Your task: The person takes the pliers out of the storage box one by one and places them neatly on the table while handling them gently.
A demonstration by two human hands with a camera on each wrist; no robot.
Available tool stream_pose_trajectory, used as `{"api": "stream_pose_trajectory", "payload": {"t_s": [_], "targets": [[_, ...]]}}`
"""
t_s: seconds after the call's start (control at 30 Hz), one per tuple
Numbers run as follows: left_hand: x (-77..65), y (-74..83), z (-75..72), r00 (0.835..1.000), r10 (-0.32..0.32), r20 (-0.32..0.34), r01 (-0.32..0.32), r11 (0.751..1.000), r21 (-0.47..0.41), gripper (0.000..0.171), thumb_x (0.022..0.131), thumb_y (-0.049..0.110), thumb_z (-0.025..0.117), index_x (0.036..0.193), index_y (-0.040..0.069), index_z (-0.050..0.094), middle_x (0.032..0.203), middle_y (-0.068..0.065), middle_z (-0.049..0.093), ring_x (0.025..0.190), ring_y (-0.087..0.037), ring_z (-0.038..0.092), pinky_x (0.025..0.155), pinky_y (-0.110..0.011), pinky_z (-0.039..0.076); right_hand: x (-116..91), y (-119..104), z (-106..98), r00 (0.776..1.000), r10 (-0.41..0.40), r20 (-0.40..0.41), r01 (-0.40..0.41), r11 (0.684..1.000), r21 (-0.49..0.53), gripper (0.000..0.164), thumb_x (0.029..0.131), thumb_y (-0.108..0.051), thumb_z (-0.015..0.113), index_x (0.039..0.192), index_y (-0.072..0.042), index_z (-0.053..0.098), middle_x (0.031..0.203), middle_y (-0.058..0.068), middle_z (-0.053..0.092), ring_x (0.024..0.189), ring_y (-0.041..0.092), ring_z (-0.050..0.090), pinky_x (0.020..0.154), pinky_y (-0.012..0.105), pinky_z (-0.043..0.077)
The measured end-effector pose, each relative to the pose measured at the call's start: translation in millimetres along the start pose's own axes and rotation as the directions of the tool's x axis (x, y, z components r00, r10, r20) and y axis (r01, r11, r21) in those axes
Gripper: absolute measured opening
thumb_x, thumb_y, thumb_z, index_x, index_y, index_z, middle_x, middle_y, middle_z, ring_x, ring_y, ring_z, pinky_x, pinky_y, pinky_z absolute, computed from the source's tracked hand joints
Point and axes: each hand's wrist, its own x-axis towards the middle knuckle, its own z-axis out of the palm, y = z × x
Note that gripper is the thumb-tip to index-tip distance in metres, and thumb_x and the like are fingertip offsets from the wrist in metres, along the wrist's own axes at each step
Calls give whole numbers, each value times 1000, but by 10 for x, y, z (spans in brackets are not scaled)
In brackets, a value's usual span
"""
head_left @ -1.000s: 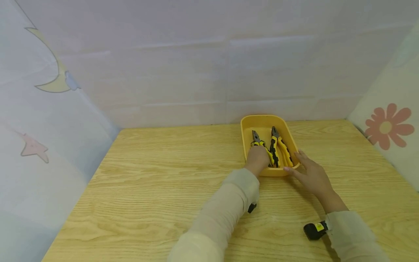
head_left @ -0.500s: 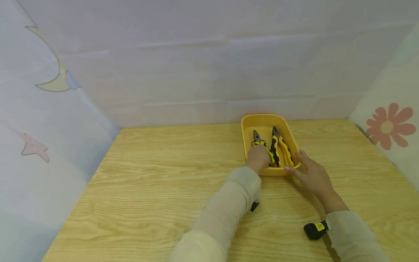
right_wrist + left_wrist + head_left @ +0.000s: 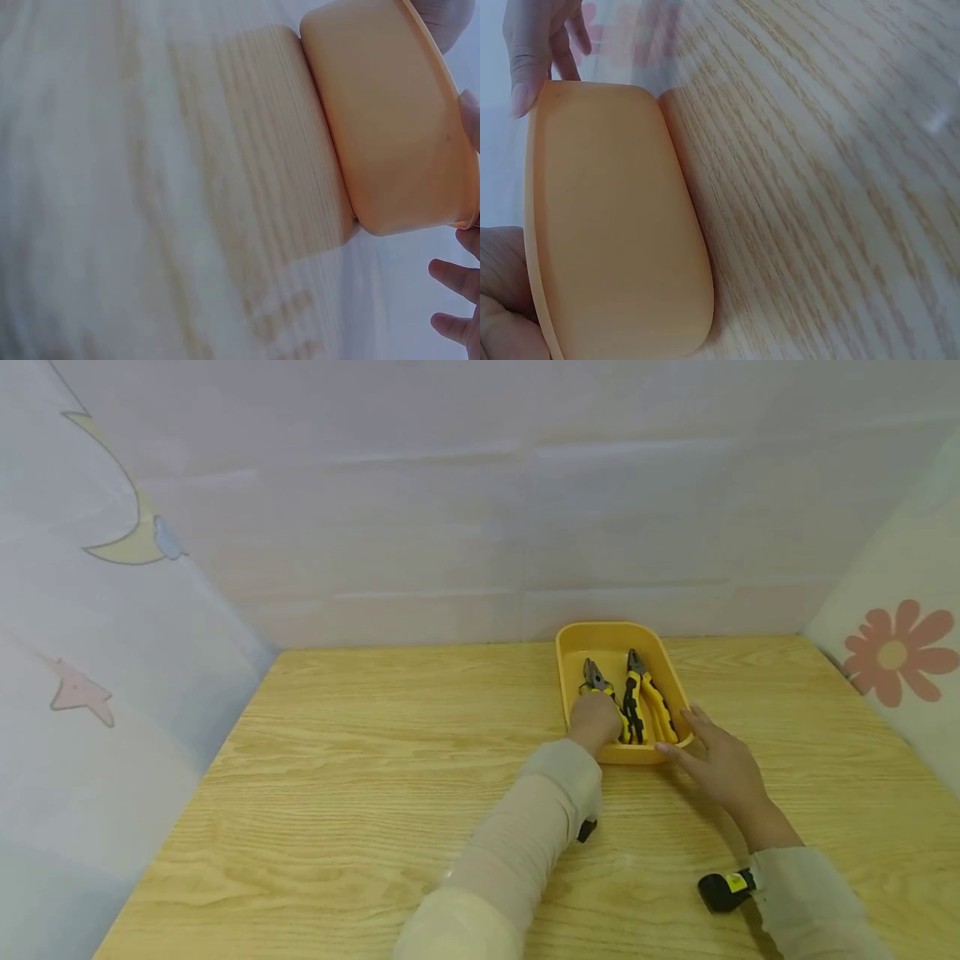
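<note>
A yellow plastic tray (image 3: 615, 755) stands near the back of the table. My left hand (image 3: 595, 720) reaches over its near left side and grips the left pair of pliers (image 3: 596, 675), covering much of the yellow-and-black handles. The dark metal nose points to the back. Just right of it, a second pair of pliers (image 3: 634, 697) lies in the tray with its handles spread. My right hand (image 3: 720, 768) rests at the tray's near right corner, thumb at the rim and fingers extended along the right side, as the right wrist view shows with its fingers (image 3: 454, 279).
The wood-grain table (image 3: 360, 777) stretches left and in front of the tray. A pale cloth wall (image 3: 420, 543) rises right behind it. On my right wrist sits a black camera (image 3: 723, 891).
The nose of the left pliers looks slightly more spread than before. Both hands stay in nearly the same place at the tray.
</note>
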Motion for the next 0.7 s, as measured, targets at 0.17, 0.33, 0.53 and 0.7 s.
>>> {"api": "stream_pose_trajectory", "payload": {"t_s": [0.17,0.33,0.53,0.7], "targets": [[18,8,-8,1000,1,17,0,1000,-19,24,87,19,48,107,18,61,119,11,49,95,-3,50,58,-17,40,2,21,-4,1000,1,-5,-1,1000,3,72,84,-42,51,135,0,23,139,18,17,113,50,26,82,62,24],[53,7,-6,999,-24,27,26,996,-82,10,81,21,58,81,14,64,100,7,57,71,-7,47,53,-18,38,3,47,11,1000,4,-5,-4,1000,2,72,84,-43,51,135,0,24,139,19,17,113,50,25,83,62,23],[58,-58,-38,999,-47,-13,43,977,-210,20,81,19,57,62,11,54,76,1,58,52,-10,43,40,-20,33,7,53,27,1000,0,-5,0,1000,12,72,84,-43,51,135,-1,22,139,18,17,113,49,25,83,62,24],[35,-154,-107,995,-51,-81,12,907,-421,32,80,8,53,51,11,39,50,0,44,41,-11,41,35,-19,29,7,42,12,1000,4,-1,-4,1000,20,72,84,-43,51,135,-1,22,139,18,16,114,49,25,83,62,23]]}}
